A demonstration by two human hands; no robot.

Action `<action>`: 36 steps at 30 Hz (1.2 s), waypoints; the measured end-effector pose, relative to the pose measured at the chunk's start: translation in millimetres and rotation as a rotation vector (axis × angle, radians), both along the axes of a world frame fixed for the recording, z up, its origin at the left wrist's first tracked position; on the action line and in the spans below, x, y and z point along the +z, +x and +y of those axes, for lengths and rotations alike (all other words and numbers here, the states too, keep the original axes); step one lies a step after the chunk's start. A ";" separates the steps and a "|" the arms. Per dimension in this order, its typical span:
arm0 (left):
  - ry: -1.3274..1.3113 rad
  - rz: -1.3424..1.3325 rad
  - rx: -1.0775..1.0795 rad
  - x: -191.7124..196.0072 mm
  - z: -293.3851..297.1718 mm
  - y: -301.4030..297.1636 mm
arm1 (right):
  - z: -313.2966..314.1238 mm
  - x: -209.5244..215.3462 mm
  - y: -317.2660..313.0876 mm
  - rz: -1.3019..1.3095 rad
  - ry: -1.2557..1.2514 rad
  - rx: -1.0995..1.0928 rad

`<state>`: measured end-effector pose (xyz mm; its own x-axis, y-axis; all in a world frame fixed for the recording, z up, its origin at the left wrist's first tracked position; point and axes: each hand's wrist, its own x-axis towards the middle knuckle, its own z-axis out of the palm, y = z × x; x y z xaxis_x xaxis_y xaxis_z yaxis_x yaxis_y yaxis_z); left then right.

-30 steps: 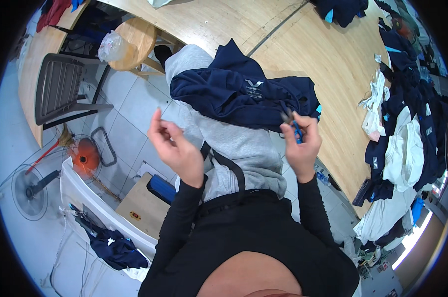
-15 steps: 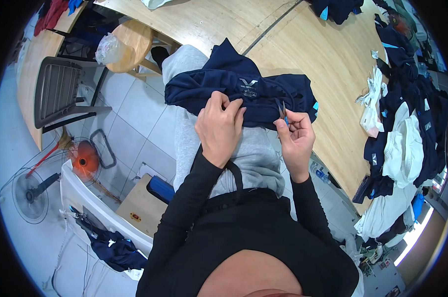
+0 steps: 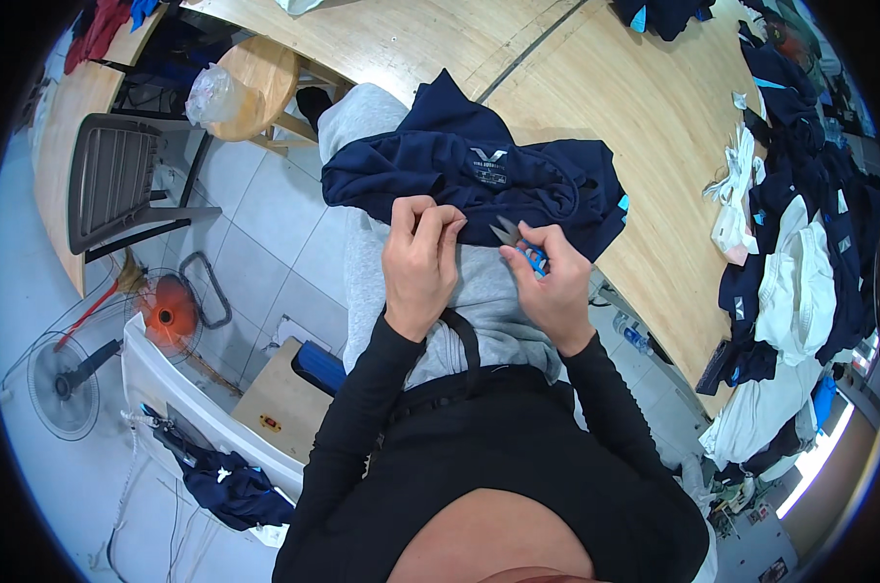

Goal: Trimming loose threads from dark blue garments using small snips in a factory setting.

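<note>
Across my lap and the table's near edge lies a navy blue shirt (image 3: 527,160), its collar with a printed mark facing up. My left hand (image 3: 420,260) is closed in a pinch on the shirt's near edge. In my right hand (image 3: 559,287) are small thread snips (image 3: 535,258) with blue handles, gripped between thumb and fingers. Their blades point up and left, spread slightly apart, over the near edge of the shirt. A short gap separates the blade tips from my left fingertips. Any thread there is too small to make out.
The wooden table (image 3: 654,223) curves round the front and right. Navy and white garments (image 3: 794,291) are heaped at its right side, beside a bundle of white strips (image 3: 738,199). At left stand a round wooden stool (image 3: 275,83), a grey chair (image 3: 119,185), fans (image 3: 168,316) and a white bin (image 3: 207,398).
My right hand with the snips has moved left and toward me, and the blades have turned toward my left hand. My left hand has shifted slightly left and nearer my body.
</note>
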<state>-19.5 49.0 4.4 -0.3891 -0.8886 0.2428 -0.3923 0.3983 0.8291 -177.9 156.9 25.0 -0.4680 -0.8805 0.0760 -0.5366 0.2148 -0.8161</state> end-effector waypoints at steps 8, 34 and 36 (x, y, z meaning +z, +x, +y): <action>-0.094 0.014 -0.039 -0.4 1.0 7.5 | -10.5 -8.2 8.9 0.177 -0.089 0.117; 0.083 0.459 0.656 6.1 -58.4 103.4 | 27.3 -4.9 -71.5 0.159 -0.030 -0.492; -0.048 0.203 0.735 -14.8 -79.9 139.8 | 50.2 -33.0 -121.1 0.190 0.021 -0.634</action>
<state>120.3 -30.9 -10.4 0.3545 -0.8885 0.2912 -0.4119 0.1312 0.9017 -299.0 207.1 -8.0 -0.8765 -0.4405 0.1943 -0.4349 0.5513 -0.7120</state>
